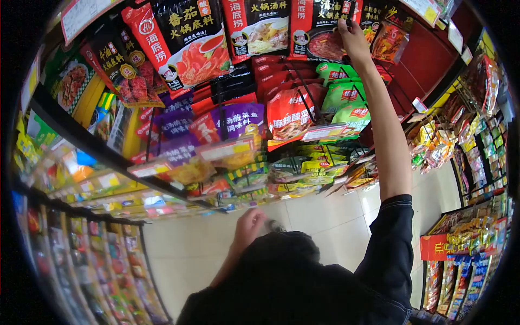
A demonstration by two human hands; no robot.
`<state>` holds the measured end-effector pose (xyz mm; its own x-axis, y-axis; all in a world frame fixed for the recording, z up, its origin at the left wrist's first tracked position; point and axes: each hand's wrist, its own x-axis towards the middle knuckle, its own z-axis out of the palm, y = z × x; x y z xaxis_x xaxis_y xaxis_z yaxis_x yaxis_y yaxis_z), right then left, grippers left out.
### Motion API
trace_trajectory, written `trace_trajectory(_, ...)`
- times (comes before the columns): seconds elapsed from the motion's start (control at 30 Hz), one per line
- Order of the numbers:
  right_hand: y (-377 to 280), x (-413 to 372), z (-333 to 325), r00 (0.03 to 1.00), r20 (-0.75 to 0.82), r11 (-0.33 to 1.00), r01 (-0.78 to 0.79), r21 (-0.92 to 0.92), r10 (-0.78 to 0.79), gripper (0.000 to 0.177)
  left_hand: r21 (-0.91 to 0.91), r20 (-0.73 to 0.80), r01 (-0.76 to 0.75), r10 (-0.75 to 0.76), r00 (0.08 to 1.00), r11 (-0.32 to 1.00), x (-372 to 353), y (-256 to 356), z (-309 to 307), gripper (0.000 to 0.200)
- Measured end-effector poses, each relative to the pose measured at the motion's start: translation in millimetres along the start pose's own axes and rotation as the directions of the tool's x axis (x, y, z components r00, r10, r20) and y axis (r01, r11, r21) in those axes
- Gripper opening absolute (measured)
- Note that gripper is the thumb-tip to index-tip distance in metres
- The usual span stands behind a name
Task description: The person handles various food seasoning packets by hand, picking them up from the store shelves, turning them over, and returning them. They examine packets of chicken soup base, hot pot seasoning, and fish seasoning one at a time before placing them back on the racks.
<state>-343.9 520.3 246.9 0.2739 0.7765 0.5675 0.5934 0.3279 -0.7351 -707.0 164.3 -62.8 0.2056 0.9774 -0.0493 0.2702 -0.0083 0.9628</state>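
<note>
My right hand [355,42] reaches up to the upper row of hanging packets. Its fingers are closed at the right edge of a black and red hot pot base packet [325,38] with a picture of red broth. Left of that hang a hot pot soup packet [262,30] and a tomato hot pot base packet [197,49]. On its right is a black and orange packet [391,40]. Low in front of my body, my left hand [249,226] is loosely curled, apart from the shelf, with nothing visible in it.
Below hang purple pickled-fish seasoning packets [238,122], red packets [290,112] and green packets [346,100] on hooks. Price-tag holders [227,150] jut out. Pale floor tiles [184,244] lie underneath. Stocked shelves [97,260] stand at left, and a red display box [435,247] at right.
</note>
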Motion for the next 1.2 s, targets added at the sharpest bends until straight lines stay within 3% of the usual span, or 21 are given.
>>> trace_trajectory(0.03,-7.3,-6.6,-5.8,1.000,0.022,0.998,-0.002,-0.058,0.004,0.054,-0.013,-0.004,-0.001,0.001,1.000,1.000,6.9,3.7,1.4,0.014)
trace_trajectory(0.07,-14.8,-15.1,-11.9,0.999,0.046,0.993,-0.003,-0.114,0.008,0.053,0.040,-0.059,-0.112,0.114,0.992,0.993,21.1,7.9,3.9,0.015)
trace_trajectory(0.17,-53.8,-77.4,-42.4,0.978,-0.115,0.984,0.167,-0.054,-0.173,0.054,0.114,-0.132,-0.314,0.328,0.935,0.942,82.6,29.6,9.7,0.030)
trace_trajectory(0.23,-77.3,-129.2,-69.4,0.985,-0.112,0.965,0.154,0.212,-0.132,0.045,0.013,-0.151,-0.266,0.265,0.952,0.964,114.4,64.8,17.3,0.050)
trace_trajectory(0.27,-93.7,-160.2,-78.3,0.984,-0.147,0.931,0.144,0.337,-0.099,0.037,0.096,-0.185,-0.297,0.310,0.932,0.950,130.1,69.4,25.1,0.055)
trace_trajectory(0.33,-92.0,-216.8,-99.6,0.980,-0.178,0.925,0.146,0.352,-0.087,0.027,0.263,-0.237,-0.339,0.401,0.885,0.903,154.8,65.8,43.8,0.067)
trace_trajectory(0.37,-83.4,-247.1,-103.6,0.977,-0.214,0.907,0.103,0.408,-0.015,0.023,0.258,-0.279,-0.311,0.379,0.882,0.915,160.9,63.0,51.8,0.071)
trace_trajectory(0.4,-72.7,-272.5,-106.2,0.976,-0.195,0.893,0.174,0.415,-0.099,0.020,0.254,-0.319,-0.287,0.360,0.877,0.924,168.8,60.6,58.5,0.075)
trace_trajectory(0.57,-33.8,-372.2,-108.5,0.977,-0.062,0.851,-0.145,0.505,0.203,0.014,0.044,-0.358,-0.361,0.352,0.865,0.931,204.2,26.2,72.8,0.087)
trace_trajectory(0.6,-23.0,-384.3,-106.6,0.973,-0.002,0.825,-0.193,0.532,0.229,0.014,0.081,-0.382,-0.319,0.325,0.865,0.944,203.6,35.1,72.5,0.080)
trace_trajectory(0.67,-13.6,-402.5,-97.2,0.941,0.032,0.785,-0.300,0.543,0.337,0.014,-0.255,-0.320,-0.342,0.255,0.913,0.905,217.8,27.6,72.6,0.073)
trace_trajectory(0.7,-6.8,-410.1,-93.4,0.925,0.065,0.764,-0.347,0.544,0.373,0.014,-0.198,-0.442,-0.373,0.257,0.860,0.906,215.8,35.9,76.1,0.058)
trace_trajectory(0.73,-1.1,-416.8,-89.5,0.906,0.101,0.740,-0.396,0.544,0.411,0.014,0.066,-0.429,-0.395,0.383,0.818,0.917,208.4,50.7,71.3,0.055)
trace_trajectory(0.8,6.9,-426.3,-80.5,0.892,0.122,0.723,-0.427,0.544,0.435,0.014,0.353,-0.327,-0.217,0.337,0.883,0.910,210.0,50.1,63.3,0.049)
trace_trajectory(0.9,13.4,-432.9,-71.5,0.881,0.162,0.723,-0.460,0.515,0.444,0.015,0.184,-0.391,-0.279,0.331,0.859,0.942,203.6,57.9,78.0,0.042)
trace_trajectory(1.0,17.3,-431.8,-72.2,0.869,0.195,0.712,-0.487,0.507,0.455,0.015,0.372,-0.483,-0.437,0.573,0.662,0.819,201.0,62.4,90.3,0.027)
trace_trajectory(1.13,20.9,-428.1,-78.3,0.860,0.217,0.715,-0.506,0.483,0.462,0.016,0.030,-0.506,-0.359,0.324,0.799,0.933,190.9,58.1,92.1,0.020)
trace_trajectory(1.2,22.1,-428.3,-82.5,0.852,0.230,0.704,-0.520,0.484,0.471,0.016,0.125,-0.533,-0.351,0.361,0.766,0.928,187.4,44.9,84.2,0.024)
